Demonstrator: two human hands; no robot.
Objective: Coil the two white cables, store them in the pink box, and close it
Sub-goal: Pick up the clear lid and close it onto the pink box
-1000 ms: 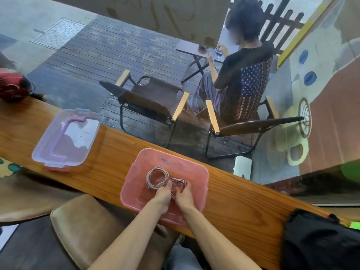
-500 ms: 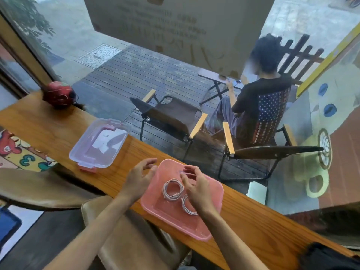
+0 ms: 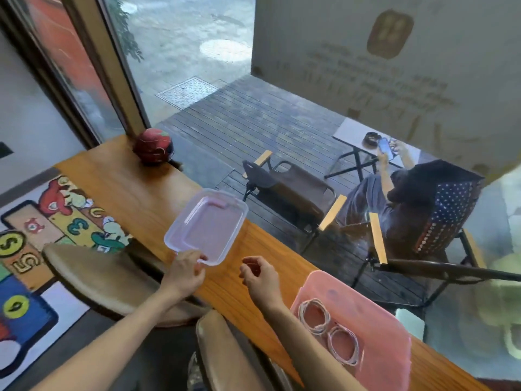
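Two coiled white cables [image 3: 328, 331] lie side by side inside the pink box [image 3: 377, 320]. Left hand [image 3: 184, 273] has its grip pinching the clear lid [image 3: 207, 225] at its near edge on the surface [image 3: 135, 190]; right hand [image 3: 260, 279] hovers, grip loosely curled, holding nothing.

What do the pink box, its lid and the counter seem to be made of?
Pink box: probably plastic, translucent, the coils showing through its wall. Lid: clear, glossy plastic, the counter visible through it. Counter: wood or wood veneer, grain lines, satin sheen.
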